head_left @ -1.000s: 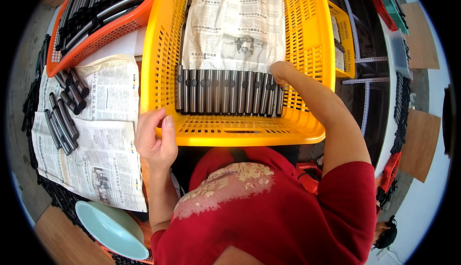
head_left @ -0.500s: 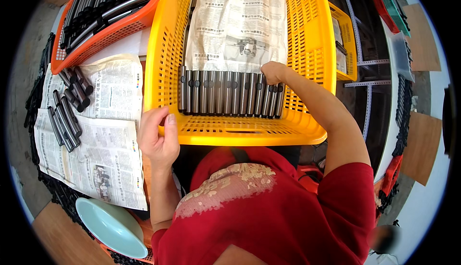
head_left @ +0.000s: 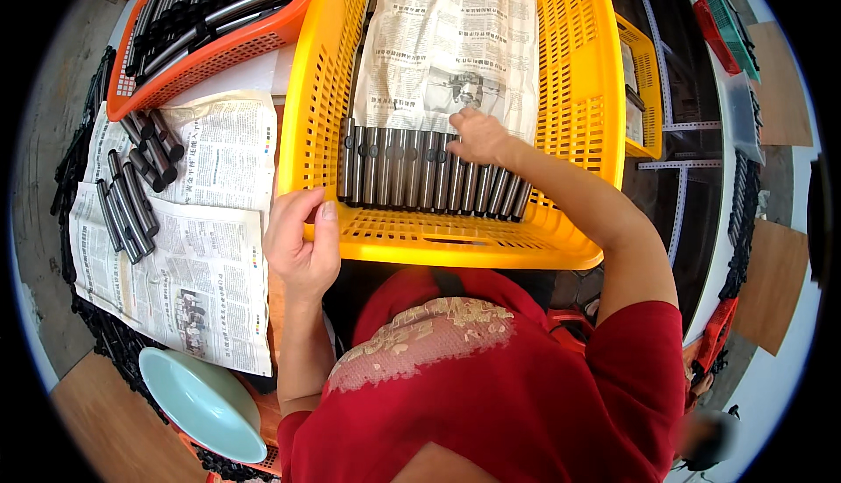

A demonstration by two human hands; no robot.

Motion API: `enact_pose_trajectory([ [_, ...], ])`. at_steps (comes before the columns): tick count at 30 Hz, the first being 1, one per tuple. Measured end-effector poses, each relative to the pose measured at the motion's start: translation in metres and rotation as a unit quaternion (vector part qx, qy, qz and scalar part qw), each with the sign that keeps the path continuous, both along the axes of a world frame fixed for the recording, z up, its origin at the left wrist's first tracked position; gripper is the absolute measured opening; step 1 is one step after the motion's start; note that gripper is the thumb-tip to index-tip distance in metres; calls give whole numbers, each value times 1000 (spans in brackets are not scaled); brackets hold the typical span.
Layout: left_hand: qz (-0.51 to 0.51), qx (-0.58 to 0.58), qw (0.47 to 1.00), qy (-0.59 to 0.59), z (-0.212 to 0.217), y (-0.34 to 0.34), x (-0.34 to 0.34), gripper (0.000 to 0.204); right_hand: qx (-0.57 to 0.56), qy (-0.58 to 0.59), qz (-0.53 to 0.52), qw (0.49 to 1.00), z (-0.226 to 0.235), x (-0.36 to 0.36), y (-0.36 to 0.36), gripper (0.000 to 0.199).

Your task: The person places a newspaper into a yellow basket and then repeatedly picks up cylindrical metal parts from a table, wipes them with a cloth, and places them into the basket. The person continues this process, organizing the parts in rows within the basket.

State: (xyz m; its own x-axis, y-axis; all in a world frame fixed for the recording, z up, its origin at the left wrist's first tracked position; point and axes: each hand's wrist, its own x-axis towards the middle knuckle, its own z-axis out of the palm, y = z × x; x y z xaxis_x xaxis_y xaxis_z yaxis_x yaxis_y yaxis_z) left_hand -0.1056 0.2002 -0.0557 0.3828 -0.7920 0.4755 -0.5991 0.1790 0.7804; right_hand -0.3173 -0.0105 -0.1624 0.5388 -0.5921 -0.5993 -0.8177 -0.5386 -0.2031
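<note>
A large yellow basket (head_left: 608, 80) stands before me. A row of several dark, shiny metal tubes (head_left: 412, 170) lies side by side in its near part, and a printed newspaper sheet (head_left: 429, 54) covers the part beyond. My right hand (head_left: 484, 140) is over the tubes' far ends, at the paper's near edge. Its thumb and forefinger are apart, with nothing visible between them. At the basket's near left corner, my left hand (head_left: 302, 242) is curled against the rim with the thumb raised; part of its grip is hidden.
To the left, loose tubes (head_left: 130, 211) lie on spread newspapers (head_left: 219, 246). An orange basket (head_left: 210, 63) full of tubes stands beyond them. A pale blue basin (head_left: 200, 400) is at lower left. On the right are a smaller yellow basket (head_left: 650, 71) and a metal rack (head_left: 679, 126).
My right hand has moved left along the row, from near its right end towards the middle. The left hand stays at the basket corner. The whole view has shifted slightly.
</note>
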Motion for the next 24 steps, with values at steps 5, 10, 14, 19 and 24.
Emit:
enact_pose_trajectory([
  [5, 0, 0, 1000, -2, 0, 0, 1, 15, -47, -14, -10, 999, -16, -2, 36, 49],
  [10, -11, 24, 1000, 10, 1, 3, 1, 15, -22, 6, -26, 999, -12, -2, 29, 53],
  [14, -12, 17, 1000, 11, -1, 3, 1, 16, -14, 58, -5, 998, -5, 7, 25, 51],
  [19, -5, 12, 1000, 10, 0, 2, 1, 17, -42, 38, 56, 997, 17, 44, 24, 47],
  [24, 1, 7, 1000, -1, 1, -1, 1, 15, -28, -151, 96, 983, -31, 95, 24, 47],
])
